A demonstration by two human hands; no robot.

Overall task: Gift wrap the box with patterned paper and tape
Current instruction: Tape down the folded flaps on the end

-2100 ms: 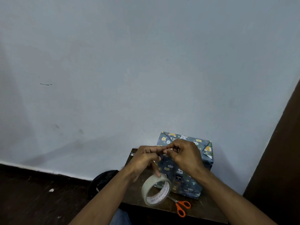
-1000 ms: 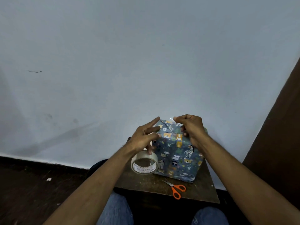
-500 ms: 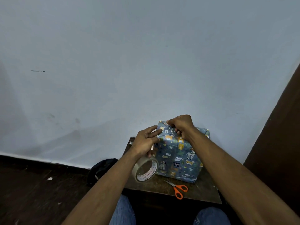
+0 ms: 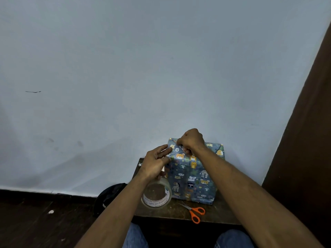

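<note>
One view only, from the head. The box (image 4: 192, 173), fully covered in blue animal-print paper, stands on the small dark table (image 4: 211, 214) against the far wall, with the orange-handled scissors (image 4: 194, 213) lying just near of it. It looks stiff and light, probably cardboard under thin, slick paper that creases and tears easily, so it is best steadied by flat pressure on its faces or pinched along the folded edges, not by the loose flaps.

The right hand (image 4: 190, 140) is curled over the top left corner of the box, fingertips pinching something at the fold there; I cannot tell whether that is a strip of tape or the paper itself. The left hand (image 4: 155, 162) has its fingers stretched out flat against the upper left edge of the box, while the roll of tape (image 4: 156, 194) hangs below its palm; the hand hides how the roll is held, perhaps hooked on the thumb.

Half a second ago the hands sat in nearly the same places. Since then the right hand has closed tighter over the corner, and the roll hangs a little lower and nearer.
</note>
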